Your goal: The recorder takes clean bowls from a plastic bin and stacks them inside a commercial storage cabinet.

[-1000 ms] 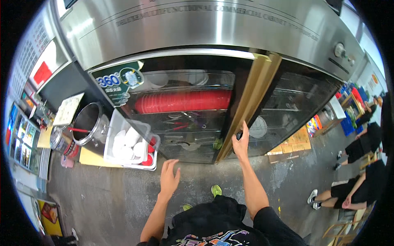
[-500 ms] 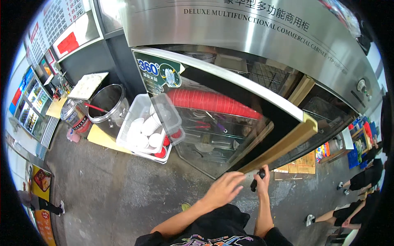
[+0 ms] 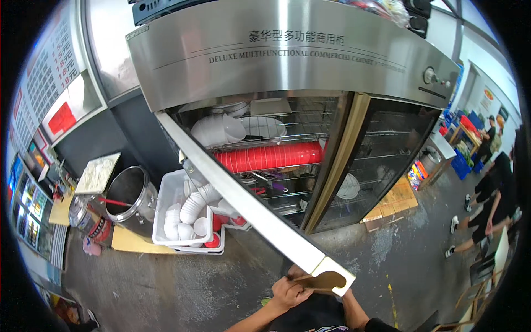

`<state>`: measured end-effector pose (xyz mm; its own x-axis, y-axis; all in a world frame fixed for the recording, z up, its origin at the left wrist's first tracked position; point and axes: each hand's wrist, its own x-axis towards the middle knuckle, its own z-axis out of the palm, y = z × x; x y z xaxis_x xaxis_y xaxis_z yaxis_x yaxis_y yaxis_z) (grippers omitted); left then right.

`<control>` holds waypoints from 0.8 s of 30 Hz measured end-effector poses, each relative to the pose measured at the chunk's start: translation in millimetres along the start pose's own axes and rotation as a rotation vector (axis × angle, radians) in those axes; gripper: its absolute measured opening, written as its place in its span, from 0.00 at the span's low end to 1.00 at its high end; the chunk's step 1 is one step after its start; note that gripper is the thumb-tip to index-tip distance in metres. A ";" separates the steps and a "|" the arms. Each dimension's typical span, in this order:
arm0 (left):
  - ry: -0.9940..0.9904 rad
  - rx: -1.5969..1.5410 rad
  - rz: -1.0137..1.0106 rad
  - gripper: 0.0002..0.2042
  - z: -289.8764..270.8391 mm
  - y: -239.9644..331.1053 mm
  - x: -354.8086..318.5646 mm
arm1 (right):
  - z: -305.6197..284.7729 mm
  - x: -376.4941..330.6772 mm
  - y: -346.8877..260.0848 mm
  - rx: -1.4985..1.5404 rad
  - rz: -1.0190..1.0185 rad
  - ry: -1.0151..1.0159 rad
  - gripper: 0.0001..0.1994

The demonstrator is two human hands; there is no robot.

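A glass cabinet door (image 3: 249, 207) stands swung out towards me, its white top edge crossing the view at a slant. My left hand (image 3: 291, 293) is closed round the door's gold-coloured grooved edge (image 3: 323, 281) at its free end. Behind that end my right hand (image 3: 349, 303) is mostly hidden; its forearm shows but not its fingers, nor anything in them. Inside the steel cabinet (image 3: 287, 66), a long stack of red dishes (image 3: 271, 157) lies on a wire shelf. White bowls (image 3: 218, 130) sit on the shelf above, and utensils lie below the red stack.
Left of the cabinet, a white plastic tub (image 3: 166, 207) holds white cups and bowls, with red items beside them. A steel pot (image 3: 133, 191) stands next to it. The cabinet's second door (image 3: 370, 160) is closed. People (image 3: 498, 193) are at the far right near a table.
The door has swung further out towards me, uncovering the shelves. My left hand, spread before, now grips its edge. The black object in my right hand has gone out of sight.
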<state>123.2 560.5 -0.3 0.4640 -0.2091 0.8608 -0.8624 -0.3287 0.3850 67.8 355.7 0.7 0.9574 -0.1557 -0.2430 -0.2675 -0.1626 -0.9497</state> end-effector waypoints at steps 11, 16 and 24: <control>-0.476 0.262 0.115 0.14 -17.2 -63.4 -184.0 | 52.3 59.2 88.2 -0.150 -0.144 -0.296 0.20; -0.077 0.058 0.082 0.14 -29.4 -21.9 -70.2 | 64.4 79.3 124.6 0.251 -0.119 -0.238 0.20; -0.040 0.074 0.040 0.19 -9.6 4.0 -10.2 | 43.9 110.0 191.3 0.250 0.190 -0.373 0.17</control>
<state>113.1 570.2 -4.4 0.4385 -0.2594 0.8605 -0.8638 -0.3861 0.3238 126.7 350.2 -216.4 0.8798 0.2071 -0.4278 -0.4512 0.0810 -0.8888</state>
